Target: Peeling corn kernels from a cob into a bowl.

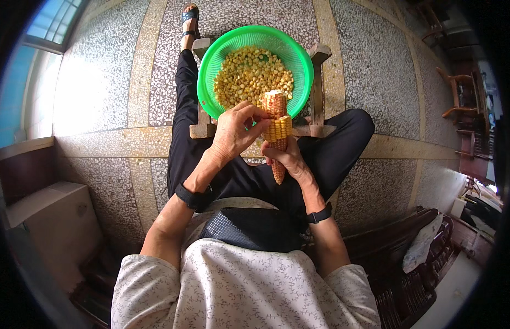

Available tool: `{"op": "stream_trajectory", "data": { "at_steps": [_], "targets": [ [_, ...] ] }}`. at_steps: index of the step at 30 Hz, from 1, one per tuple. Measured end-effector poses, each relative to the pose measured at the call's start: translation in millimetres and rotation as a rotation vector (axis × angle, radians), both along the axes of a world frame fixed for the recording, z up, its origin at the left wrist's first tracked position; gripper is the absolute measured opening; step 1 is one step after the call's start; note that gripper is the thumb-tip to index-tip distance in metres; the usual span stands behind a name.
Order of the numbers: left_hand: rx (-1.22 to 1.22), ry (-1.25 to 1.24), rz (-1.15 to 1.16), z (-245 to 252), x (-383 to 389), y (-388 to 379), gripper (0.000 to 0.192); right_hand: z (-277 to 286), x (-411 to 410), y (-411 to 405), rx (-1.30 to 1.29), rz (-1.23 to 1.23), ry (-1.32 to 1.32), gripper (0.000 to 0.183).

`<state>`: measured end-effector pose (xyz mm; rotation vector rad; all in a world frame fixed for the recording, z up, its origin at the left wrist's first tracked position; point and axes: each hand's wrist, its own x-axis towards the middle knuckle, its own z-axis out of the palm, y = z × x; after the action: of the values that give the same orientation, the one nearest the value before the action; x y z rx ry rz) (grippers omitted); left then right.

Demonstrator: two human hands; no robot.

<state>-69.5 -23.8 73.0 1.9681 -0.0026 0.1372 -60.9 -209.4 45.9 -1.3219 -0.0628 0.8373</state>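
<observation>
A dried corn cob [280,129] points up and away over the near rim of a green plastic colander. Yellow kernels ring its middle, while both ends are stripped to reddish bare cob. Its lower part is gripped in my right hand [289,159], with the tapered tip sticking out below. On the cob's left side, the thumb and bent fingers of my left hand [240,127] press against the edge of the kernel band. Loose yellow kernels [246,80] cover much of the bottom of the colander [304,61].
Wooden supports [317,82] show on both sides of the colander, between my legs. Below is a terrazzo floor [378,74] with yellowish strips. A pale box [61,218] stands at left; dark wooden furniture [419,263] is at lower right. A wooden chair [464,92] stands far right.
</observation>
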Motion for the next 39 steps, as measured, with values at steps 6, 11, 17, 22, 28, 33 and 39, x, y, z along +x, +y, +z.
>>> {"op": "stream_trajectory", "data": {
  "at_steps": [6, 11, 17, 22, 28, 33, 39],
  "targets": [
    [0.308, -0.039, -0.019, 3.2, -2.0, 3.2, 0.014, -16.0, -0.9, -2.2, -0.040, 0.050, -0.021, 0.030],
    [0.439, -0.106, -0.046, 5.3, -2.6, 5.0, 0.012, -15.8, -1.4, -1.4, -0.055, 0.062, -0.044, 0.035],
    [0.501, -0.105, -0.050, -2.9, -3.8, 7.1, 0.009, -18.2, -0.8, -1.8, -0.121, 0.150, -0.088, 0.040],
    [0.526, -0.082, -0.047, -5.7, -3.5, 5.2, 0.011, -16.4, -1.1, -0.7, -0.137, 0.148, -0.130, 0.039],
    [0.553, -0.015, -0.020, -12.2, -2.4, 1.2, 0.012, -16.5, -2.4, 1.5, -0.168, 0.107, -0.175, 0.037],
    [0.576, -0.005, -0.067, -6.7, -4.0, 2.3, 0.018, -14.6, -3.3, 3.7, -0.172, 0.060, -0.168, 0.035],
    [0.532, -0.024, -0.060, -12.1, -3.4, 5.4, 0.018, -21.4, -3.6, -0.3, -0.163, 0.070, -0.160, 0.037]
  ]
}}
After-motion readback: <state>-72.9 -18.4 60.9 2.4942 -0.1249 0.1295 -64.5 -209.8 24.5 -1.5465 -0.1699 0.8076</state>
